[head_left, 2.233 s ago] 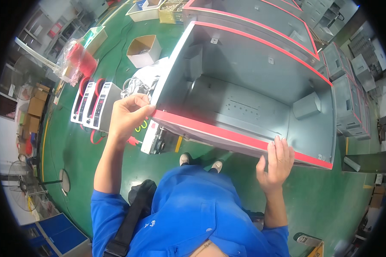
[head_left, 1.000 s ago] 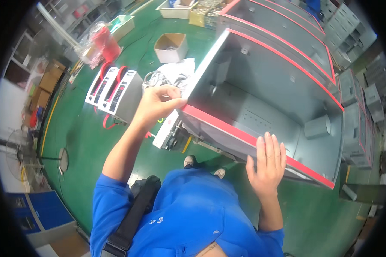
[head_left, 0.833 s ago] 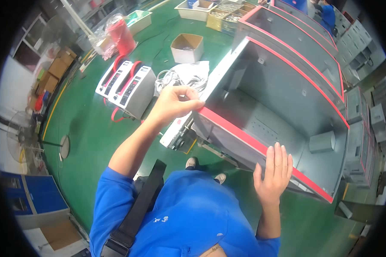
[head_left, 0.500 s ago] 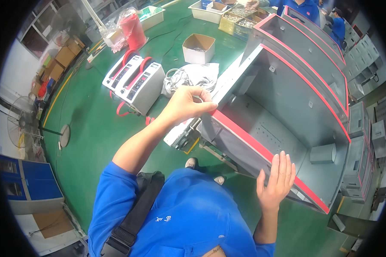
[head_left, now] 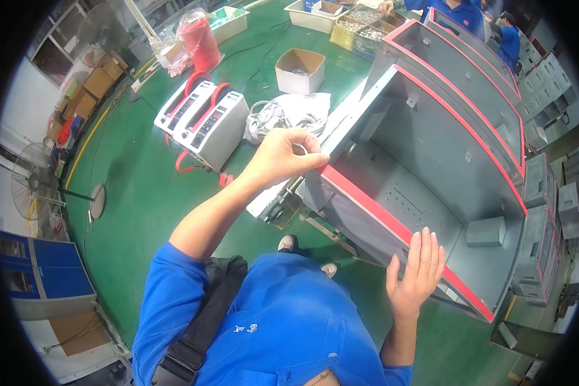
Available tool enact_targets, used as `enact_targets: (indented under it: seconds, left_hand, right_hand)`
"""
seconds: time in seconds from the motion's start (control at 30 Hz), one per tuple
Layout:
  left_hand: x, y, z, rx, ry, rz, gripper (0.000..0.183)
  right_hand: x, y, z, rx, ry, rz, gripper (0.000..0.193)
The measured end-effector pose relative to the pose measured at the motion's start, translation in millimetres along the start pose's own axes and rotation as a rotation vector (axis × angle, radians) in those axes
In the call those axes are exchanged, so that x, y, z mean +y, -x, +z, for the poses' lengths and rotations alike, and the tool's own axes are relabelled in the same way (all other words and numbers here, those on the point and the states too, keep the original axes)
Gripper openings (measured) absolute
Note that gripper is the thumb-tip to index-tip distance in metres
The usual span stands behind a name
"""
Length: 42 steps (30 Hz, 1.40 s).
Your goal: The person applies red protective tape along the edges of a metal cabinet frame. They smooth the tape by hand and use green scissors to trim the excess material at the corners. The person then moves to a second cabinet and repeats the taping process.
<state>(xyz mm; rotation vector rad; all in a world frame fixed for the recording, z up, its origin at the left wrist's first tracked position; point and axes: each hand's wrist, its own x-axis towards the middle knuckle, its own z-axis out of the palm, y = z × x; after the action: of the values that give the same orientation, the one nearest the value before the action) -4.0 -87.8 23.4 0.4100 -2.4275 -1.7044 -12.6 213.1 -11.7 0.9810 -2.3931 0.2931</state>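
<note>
While the open grey metal cabinet point(head_left: 431, 154) stands ahead and right of the person, with a second cabinet point(head_left: 460, 77) close on its far side, a hard shove would probably knock the two together. Along its near side runs a red strip point(head_left: 370, 207); if that is adhesive, uneven pressure could leave creases. Over the strip's right half lies the right hand point(head_left: 416, 273), fingers straight and together, thumb spread, gripping nothing; sliding it sideways might drag the strip askew. At the strip's left end, the left hand point(head_left: 288, 157) has thumb and forefinger drawn close together; whether they pinch the strip or only press it, I cannot tell. Pulling there could peel it back, and sharp sheet metal could nick bare skin.
</note>
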Motion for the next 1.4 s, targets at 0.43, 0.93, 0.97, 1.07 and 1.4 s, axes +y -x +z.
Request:
enact_targets:
  seconds: [0.43, 0.93, 0.97, 1.07, 1.4]
  left_hand:
    - [-1, 0, 0, 0.0, 0.006, -0.066, 0.014]
    - [-9, -1, 2, 0.022, 0.003, 0.137, 0.014]
    - [-8, 0, 1, 0.018, -0.018, 0.135, 0.015]
    - [-6, 1, 3, 0.03, -0.053, 0.146, 0.014]
    - [-20, 0, 6, 0.053, 0.084, 0.136, 0.016]
  right_hand:
    - [0, -2, 1, 0.006, -0.002, 0.007, 0.045]
    - [1, 0, 2, 0.005, 0.003, -0.006, 0.047]
    - [1, 0, 3, 0.007, 0.001, -0.007, 0.047]
    - [1, 0, 3, 0.006, 0.002, -0.005, 0.047]
    - [-2, -2, 3, 0.012, 0.032, 0.022, 0.042]
